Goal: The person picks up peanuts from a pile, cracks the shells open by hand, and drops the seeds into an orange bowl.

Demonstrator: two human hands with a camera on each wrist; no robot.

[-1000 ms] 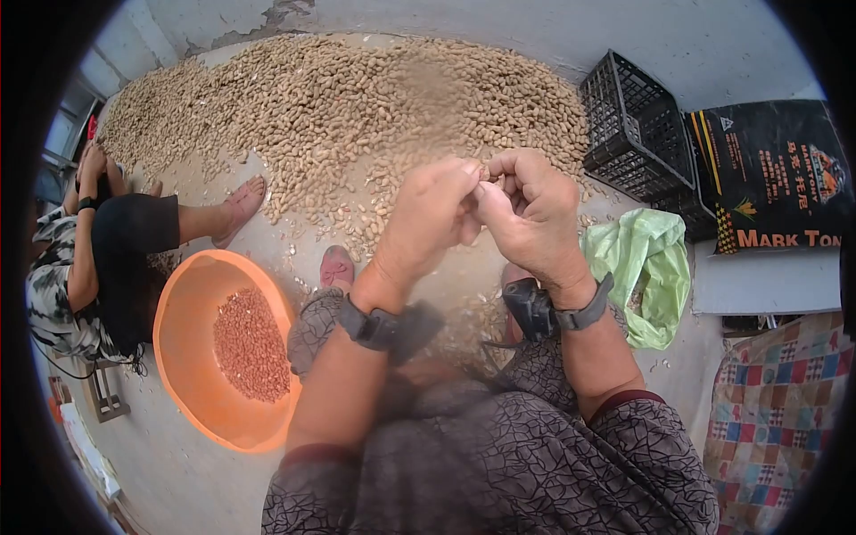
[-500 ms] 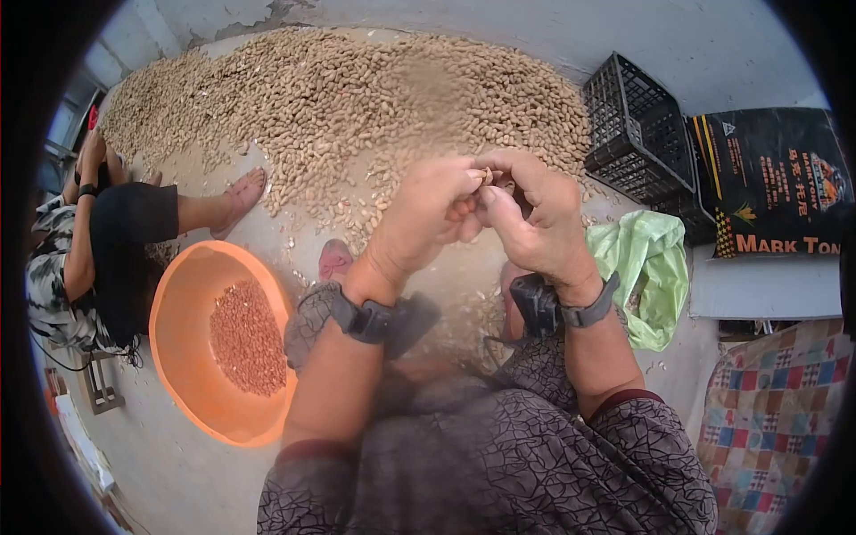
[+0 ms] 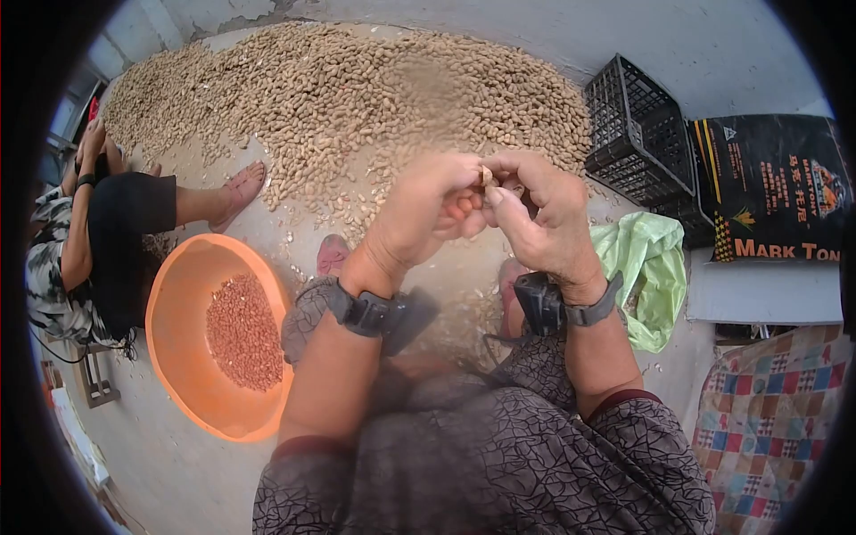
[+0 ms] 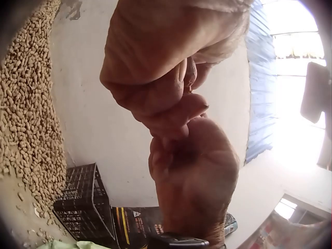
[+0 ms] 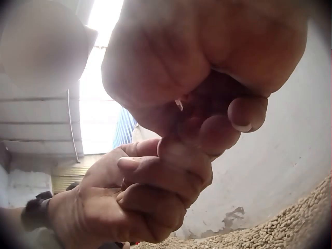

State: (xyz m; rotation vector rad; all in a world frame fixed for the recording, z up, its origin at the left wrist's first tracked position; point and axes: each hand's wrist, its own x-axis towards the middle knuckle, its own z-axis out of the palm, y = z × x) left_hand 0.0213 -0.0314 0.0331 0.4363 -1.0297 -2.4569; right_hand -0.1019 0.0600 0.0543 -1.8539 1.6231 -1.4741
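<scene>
A small tan peanut (image 3: 487, 176) is held between the two hands at chest height, above the floor. My left hand (image 3: 423, 209) pinches one side of it with thumb and forefinger, its other fingers curled beneath. From the other side my right hand (image 3: 544, 218) pinches it, thumb pressed against the shell. In the left wrist view the fingers of the left hand (image 4: 155, 78) meet those of the right hand (image 4: 197, 176), covering the peanut. Curled fingers also hide most of it in the right wrist view.
A wide peanut heap (image 3: 339, 98) lies along the wall. An orange basin (image 3: 169, 357) holds reddish shelled kernels (image 3: 242, 334) at left, near another seated person (image 3: 134, 223). At right are a black crate (image 3: 637, 134), a black sack (image 3: 776, 187) and a green plastic bag (image 3: 655, 267).
The peanut has come more into sight between the fingertips, and the right thumb has shifted on it. Both hands stay together in about the same place; the head view has tilted slightly.
</scene>
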